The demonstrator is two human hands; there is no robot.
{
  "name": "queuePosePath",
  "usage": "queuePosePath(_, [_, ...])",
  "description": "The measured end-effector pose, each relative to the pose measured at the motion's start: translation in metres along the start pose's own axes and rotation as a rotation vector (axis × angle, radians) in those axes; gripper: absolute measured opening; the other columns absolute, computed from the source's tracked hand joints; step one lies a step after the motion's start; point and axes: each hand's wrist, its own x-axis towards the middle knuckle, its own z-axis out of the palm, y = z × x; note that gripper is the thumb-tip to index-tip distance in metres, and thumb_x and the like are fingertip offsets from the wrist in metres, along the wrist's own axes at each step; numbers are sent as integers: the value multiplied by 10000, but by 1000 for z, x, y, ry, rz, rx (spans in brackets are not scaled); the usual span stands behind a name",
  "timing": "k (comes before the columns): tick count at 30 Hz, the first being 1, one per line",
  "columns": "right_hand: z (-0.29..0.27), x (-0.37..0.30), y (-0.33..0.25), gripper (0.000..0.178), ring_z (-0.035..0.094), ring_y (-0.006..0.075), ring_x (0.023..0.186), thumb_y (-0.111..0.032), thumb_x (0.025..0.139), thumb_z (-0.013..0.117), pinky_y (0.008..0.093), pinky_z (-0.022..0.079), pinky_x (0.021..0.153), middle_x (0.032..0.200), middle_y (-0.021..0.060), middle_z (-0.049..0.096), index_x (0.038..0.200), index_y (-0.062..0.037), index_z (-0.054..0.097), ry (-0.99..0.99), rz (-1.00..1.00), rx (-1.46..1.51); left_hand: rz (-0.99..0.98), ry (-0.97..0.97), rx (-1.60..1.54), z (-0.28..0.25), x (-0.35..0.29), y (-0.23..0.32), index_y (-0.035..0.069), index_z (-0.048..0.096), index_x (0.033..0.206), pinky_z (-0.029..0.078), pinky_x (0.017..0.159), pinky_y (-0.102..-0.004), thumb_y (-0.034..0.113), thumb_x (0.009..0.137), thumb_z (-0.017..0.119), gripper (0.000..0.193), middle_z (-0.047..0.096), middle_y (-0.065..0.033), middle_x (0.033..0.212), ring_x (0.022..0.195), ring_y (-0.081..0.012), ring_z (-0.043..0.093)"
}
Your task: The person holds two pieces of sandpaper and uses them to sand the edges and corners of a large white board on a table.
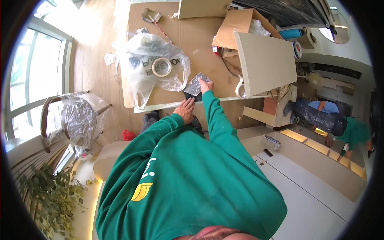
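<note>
My right hand [206, 85] is closed on the edge of a flat, grey, speckled piece [196, 85], whose exact kind I cannot make out. Just below that piece is something black [193, 96], partly hidden between my hands. My left hand [185, 111] lies with its fingers stretched out, the fingertips at the black thing and nothing gripped. Both hands are at the near edge of a cardboard-covered table [200, 44]. Left of them, a crumpled clear plastic bag [136, 74] spreads over the cardboard, with a roll of tape [161, 67] on it.
A cardboard box [234, 30] and a beige panel [266, 64] stand on the right, with a white tape roll [240, 87] nearby. A scraper-like tool [152, 16] lies at the far left. A plastic-wrapped chair [80, 116] is at left; another person [336, 120] bends at right.
</note>
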Motion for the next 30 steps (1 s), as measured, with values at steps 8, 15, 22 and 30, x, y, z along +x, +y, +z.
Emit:
queuePosePath(8, [-115, 16, 17, 393, 642, 181, 848, -26, 733, 692, 332, 528, 767, 966, 82, 668, 1113, 11, 595, -400, 28, 381, -188, 173, 146, -14, 40, -31, 58, 373, 1498, 253, 1198, -468, 415, 774, 774, 901, 278, -168, 1598, 1486, -327, 255])
queuePosePath(15, [-131, 43, 30, 399, 609, 181, 948, 61, 677, 658, 319, 495, 865, 994, 55, 630, 1055, -57, 608, -566, -355, -30, 1, 125, 255, -19, 50, -85, 226, 411, 1494, 208, 1194, -594, 500, 795, 736, 818, 231, -116, 1619, 1472, -407, 243])
queuePosePath(22, [-83, 60, 6, 446, 632, 340, 1049, 59, 713, 599, 392, 492, 931, 1055, 134, 664, 1109, -144, 631, -613, -596, -220, -209, 71, 296, -76, 67, -101, 253, 460, 1475, 234, 1207, -515, 280, 891, 685, 627, 160, -286, 1592, 1505, -417, 144])
queuePosePath(30, [-95, 22, -55, 450, 554, 360, 1076, -296, 737, 807, 490, 446, 906, 1109, 134, 532, 1111, -171, 588, -420, -739, -551, -462, 155, 213, -44, 73, -83, 323, 344, 1543, 197, 1197, -585, 551, 871, 645, 770, 139, -174, 1644, 1526, -381, 69])
